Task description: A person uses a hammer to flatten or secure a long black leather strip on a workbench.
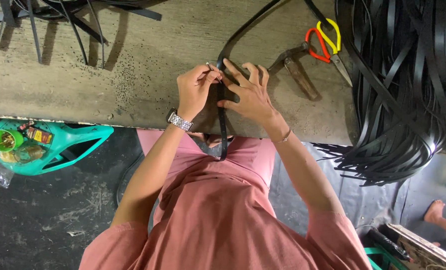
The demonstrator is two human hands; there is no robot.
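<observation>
At the near edge of the bench point(133, 75), the left hand point(195, 90) pinches a small metal tool point(211, 66) against a black strap point(223, 120); the right hand point(250, 95) lies spread, fingers wide, pressing the strap flat. Good practice, judging from this pose: keep the strap pinned close beside the tool tip. Scissors point(325, 42) and pliers point(295, 65) lie just beyond.

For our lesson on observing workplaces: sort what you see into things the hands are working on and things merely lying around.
In use: left hand, small metal tool, right hand, black strap.

Lying about: scissors, pliers, heap of black straps, green stool.
</observation>
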